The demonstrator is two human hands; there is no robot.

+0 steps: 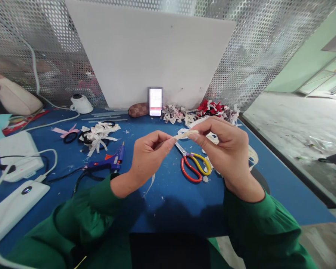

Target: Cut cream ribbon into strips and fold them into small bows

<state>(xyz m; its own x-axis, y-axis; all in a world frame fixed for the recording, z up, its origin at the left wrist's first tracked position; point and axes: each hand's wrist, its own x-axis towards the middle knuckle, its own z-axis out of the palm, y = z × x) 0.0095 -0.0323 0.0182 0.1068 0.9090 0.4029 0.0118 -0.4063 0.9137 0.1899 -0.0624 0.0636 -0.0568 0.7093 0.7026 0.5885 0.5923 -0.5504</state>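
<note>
Both hands meet above the middle of the blue worktop (168, 201), with a folded cream ribbon (186, 135) stretched between them; the left hand (148, 160) has its grip pinched narrow on one end, thumb against forefinger; the right hand (226, 149) has its grip closed on the bunched other end, also between thumb and finger; the ribbon is off the worktop, slightly higher at the right; a thin pale strip (151, 183) shows below the left hand, though whether it hangs or lies there I cannot tell.

Just below the ribbon are scissors (188, 154) with one red and one yellow handle, blades pointing away; more cream ribbon (253, 155) lies beside and partly behind the right hand; left of the left hand rests a blue glue gun (108, 163), with pale bows (100, 130) beyond it; a lit phone (155, 101) stands at the back, between a brown checked pouch (138, 110) and a row of red and grey bows (210, 107).
</note>
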